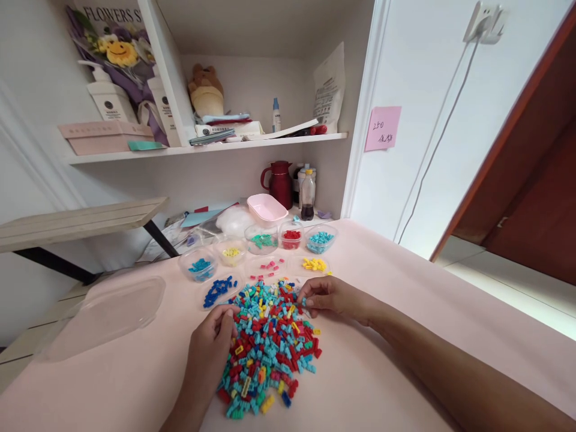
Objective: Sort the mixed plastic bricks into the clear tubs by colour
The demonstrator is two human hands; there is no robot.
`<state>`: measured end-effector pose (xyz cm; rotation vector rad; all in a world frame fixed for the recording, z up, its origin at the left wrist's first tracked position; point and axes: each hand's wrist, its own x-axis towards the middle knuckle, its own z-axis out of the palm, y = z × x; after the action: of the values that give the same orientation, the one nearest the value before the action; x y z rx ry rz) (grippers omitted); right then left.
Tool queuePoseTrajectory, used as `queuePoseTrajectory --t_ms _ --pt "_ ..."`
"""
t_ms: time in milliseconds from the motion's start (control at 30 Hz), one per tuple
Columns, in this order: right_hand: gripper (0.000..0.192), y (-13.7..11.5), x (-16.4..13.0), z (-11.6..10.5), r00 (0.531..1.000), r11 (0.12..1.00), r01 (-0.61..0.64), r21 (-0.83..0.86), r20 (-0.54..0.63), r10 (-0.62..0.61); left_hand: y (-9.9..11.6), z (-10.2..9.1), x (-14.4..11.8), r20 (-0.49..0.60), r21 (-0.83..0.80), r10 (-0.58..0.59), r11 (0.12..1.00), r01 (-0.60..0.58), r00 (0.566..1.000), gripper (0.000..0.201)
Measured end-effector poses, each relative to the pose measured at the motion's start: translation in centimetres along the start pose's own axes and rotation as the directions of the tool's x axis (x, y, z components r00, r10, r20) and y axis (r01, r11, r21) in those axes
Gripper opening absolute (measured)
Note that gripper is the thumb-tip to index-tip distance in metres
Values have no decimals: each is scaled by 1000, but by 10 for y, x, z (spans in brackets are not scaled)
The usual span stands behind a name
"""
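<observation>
A heap of small mixed toy building bricks [270,342] in red, light blue, yellow, green and dark blue lies on the pink tabletop. My left hand [213,336] is at the heap's left edge, thumb and fingers closed together; whatever is between them is hidden. At the upper right of the heap, my right hand [333,297] pinches a light blue brick [305,302]. Behind the heap are clear containers with dark blue bricks [219,291], pink bricks [270,267] and yellow bricks [314,264]. Farther back, tubs hold blue bricks [200,267], red bricks [291,239] and light blue bricks [320,240].
A clear plastic lid [112,312] lies at the left, near a wooden stand [81,222]. Tubs of pale yellow bricks [231,254] and green bricks [263,240] sit at the back. Behind them are a pink basin [267,207], a red jug [281,185] and a bottle [308,195].
</observation>
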<state>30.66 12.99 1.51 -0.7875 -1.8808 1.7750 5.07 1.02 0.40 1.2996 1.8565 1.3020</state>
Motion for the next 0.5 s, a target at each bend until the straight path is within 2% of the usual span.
queuePoseTrajectory --t_ms 500 --pt "32 -3 -1 3 1000 1000 1 13 -18 -1 1 0 -1 15 9 -6 1000 6 1000 34"
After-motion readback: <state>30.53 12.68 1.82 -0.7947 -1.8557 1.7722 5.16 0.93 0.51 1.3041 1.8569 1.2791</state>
